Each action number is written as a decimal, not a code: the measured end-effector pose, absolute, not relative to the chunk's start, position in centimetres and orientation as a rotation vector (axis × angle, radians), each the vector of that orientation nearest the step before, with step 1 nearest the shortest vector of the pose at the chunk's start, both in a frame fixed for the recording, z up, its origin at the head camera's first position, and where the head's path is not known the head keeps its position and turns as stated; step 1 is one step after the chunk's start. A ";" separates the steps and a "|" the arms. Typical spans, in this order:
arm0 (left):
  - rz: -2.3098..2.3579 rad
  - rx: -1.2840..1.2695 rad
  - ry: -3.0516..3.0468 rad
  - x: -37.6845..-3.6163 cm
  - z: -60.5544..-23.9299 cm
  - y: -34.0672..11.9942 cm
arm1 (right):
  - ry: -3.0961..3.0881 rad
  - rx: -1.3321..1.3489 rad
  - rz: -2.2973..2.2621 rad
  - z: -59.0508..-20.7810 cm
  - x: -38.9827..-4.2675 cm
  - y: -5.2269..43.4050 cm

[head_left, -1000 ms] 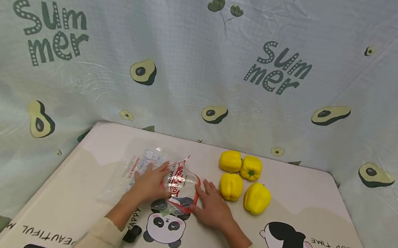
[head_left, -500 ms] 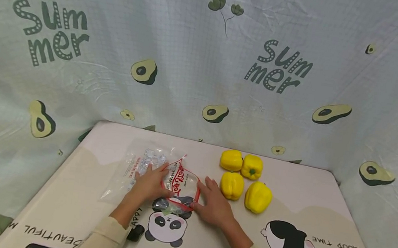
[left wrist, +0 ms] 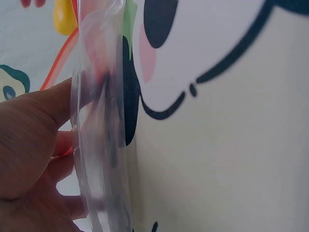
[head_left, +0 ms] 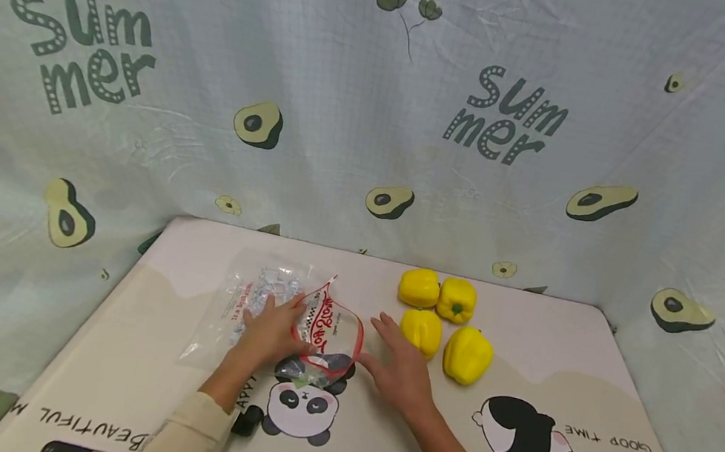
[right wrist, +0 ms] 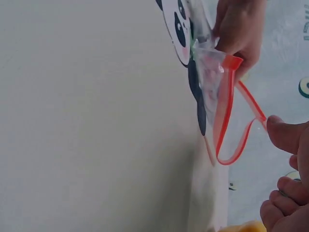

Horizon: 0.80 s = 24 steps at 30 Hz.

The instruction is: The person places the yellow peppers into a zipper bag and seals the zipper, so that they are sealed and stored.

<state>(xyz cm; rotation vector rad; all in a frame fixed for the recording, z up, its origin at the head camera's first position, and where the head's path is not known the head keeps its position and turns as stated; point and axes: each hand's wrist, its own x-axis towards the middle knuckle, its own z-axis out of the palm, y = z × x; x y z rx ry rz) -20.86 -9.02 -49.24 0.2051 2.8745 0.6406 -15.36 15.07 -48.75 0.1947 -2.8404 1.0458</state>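
Observation:
A clear zip bag [head_left: 327, 330] with a red rim and red lettering lies on the panda-print table [head_left: 140, 350], its mouth propped open toward the right. My left hand [head_left: 273, 331] pinches the bag's near edge, with the thumb on the plastic [left wrist: 99, 145] in the left wrist view. My right hand [head_left: 396, 368] rests flat on the table with spread fingers, just right of the red rim [right wrist: 227, 125] and apart from it. Several yellow bell peppers [head_left: 420, 331] sit in a cluster right of that hand; the nearest almost touches its fingertips.
Avocado-print cloth [head_left: 376, 108] walls in the back and both sides of the table. Panda pictures [head_left: 526, 442] and lettering are printed on the tabletop. The table's right half beyond the peppers is bare.
My right hand has come off the bag's red rim and shifted slightly right toward the peppers. My left hand keeps its hold, and the bag's mouth stands a little higher.

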 end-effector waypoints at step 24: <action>0.651 0.205 2.876 -20.7 -49.3 -9.0 | -2.651 -0.349 1.251 -49.1 -17.3 17.8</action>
